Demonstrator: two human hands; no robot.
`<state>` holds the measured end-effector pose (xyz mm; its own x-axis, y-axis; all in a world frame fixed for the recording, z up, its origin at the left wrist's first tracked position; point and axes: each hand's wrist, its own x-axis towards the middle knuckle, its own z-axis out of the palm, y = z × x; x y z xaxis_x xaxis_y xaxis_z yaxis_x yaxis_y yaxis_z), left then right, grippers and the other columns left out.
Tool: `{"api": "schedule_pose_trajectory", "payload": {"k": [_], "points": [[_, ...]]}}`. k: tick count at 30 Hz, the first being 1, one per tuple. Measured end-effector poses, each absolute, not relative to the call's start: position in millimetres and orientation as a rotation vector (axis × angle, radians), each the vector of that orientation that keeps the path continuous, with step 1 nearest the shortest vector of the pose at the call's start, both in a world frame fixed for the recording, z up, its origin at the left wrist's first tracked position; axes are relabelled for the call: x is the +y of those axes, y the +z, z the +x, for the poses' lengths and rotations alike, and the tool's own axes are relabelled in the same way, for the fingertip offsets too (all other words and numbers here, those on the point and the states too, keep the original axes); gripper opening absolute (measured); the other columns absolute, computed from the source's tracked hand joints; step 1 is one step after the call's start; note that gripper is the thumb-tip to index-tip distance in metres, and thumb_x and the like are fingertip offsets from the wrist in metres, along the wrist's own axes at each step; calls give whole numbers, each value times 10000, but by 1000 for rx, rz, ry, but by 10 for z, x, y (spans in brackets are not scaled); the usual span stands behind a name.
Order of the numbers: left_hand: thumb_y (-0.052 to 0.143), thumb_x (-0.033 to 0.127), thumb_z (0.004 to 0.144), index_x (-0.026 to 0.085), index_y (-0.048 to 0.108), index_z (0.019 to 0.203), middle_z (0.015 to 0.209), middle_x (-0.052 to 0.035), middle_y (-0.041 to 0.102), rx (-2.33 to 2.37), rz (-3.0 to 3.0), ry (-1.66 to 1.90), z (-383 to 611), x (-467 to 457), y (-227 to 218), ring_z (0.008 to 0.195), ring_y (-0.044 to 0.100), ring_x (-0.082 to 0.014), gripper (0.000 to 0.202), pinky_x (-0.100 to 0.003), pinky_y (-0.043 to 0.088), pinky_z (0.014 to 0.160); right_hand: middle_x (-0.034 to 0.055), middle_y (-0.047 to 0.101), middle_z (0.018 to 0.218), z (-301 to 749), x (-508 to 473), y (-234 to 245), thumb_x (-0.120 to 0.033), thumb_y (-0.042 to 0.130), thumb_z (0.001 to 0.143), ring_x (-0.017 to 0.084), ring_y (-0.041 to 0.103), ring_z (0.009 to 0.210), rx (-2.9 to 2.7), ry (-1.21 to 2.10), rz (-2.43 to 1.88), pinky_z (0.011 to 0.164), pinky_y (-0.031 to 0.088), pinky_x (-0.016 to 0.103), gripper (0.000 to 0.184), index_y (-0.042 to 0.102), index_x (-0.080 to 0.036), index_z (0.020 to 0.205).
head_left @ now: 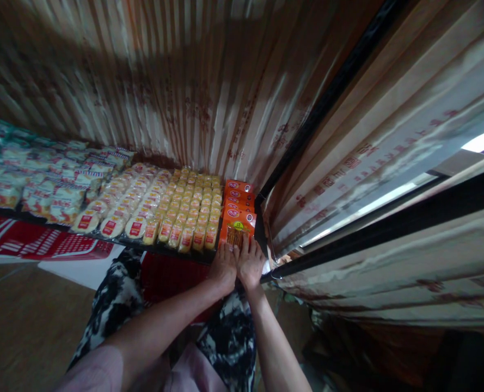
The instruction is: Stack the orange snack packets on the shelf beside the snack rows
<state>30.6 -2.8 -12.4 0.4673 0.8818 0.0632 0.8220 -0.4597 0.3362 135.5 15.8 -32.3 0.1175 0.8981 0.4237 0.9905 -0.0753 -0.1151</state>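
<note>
Several orange snack packets (240,197) stand in a row at the right end of a dark shelf, one behind another. The frontmost orange snack packet (238,224) has a yellow-green label and a window with brown food behind it. My left hand (224,270) is closed at its lower left edge, fingers bent. Beside it, my right hand (250,264) grips the lower right part, with fingertips over the front. The two hands touch or nearly touch, and the packet's bottom edge is hidden behind them.
Left of the orange packets are rows of small yellow wrapped cakes (193,209), round white wrapped cakes (121,204) and pillow-shaped bags (64,185). Red baskets (57,239) sit below the shelf. Black poles (327,103) and printed plastic sheeting (176,81) close in behind and at right.
</note>
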Motion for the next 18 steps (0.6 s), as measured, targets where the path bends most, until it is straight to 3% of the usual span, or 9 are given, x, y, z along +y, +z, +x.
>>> {"api": "schedule_pose_trajectory", "payload": {"k": [8, 12, 14, 18], "points": [[450, 150, 794, -58, 282, 1396, 1474, -287, 279, 1476, 2402, 445, 271, -83, -147, 1415, 166, -347, 659, -513, 216, 1147, 235, 402, 1414, 1383, 160, -295, -376, 346, 945, 329, 353, 1297, -1746, -279, -1908, 1015, 332, 518, 514, 442, -93, 1363], [518, 152, 721, -78, 265, 1390, 1493, -295, 224, 1384, 2425, 571, 224, -134, -190, 1427, 103, -351, 752, -524, 197, 1154, 190, 397, 1411, 1378, 43, -280, -369, 366, 937, 309, 322, 1313, -1578, -190, -1677, 1050, 289, 563, 461, 472, -133, 1319], [514, 158, 744, -79, 318, 1367, 1483, -288, 266, 1288, 2475, 665, 161, -197, -236, 1424, 138, -346, 695, -492, 211, 1160, 150, 425, 1387, 1313, -101, -283, -347, 381, 933, 285, 355, 1295, -1518, -153, -1568, 1050, 301, 560, 419, 472, -189, 1310], [419, 179, 863, 24, 458, 1307, 1393, -205, 466, 1030, 2530, 873, -35, -405, -405, 1384, 307, -270, 472, -425, 325, 1122, 132, 534, 1268, 1083, -481, -363, -246, 359, 932, 274, 453, 1223, -1536, -31, -1483, 999, 367, 555, 367, 513, -240, 1265]]}}
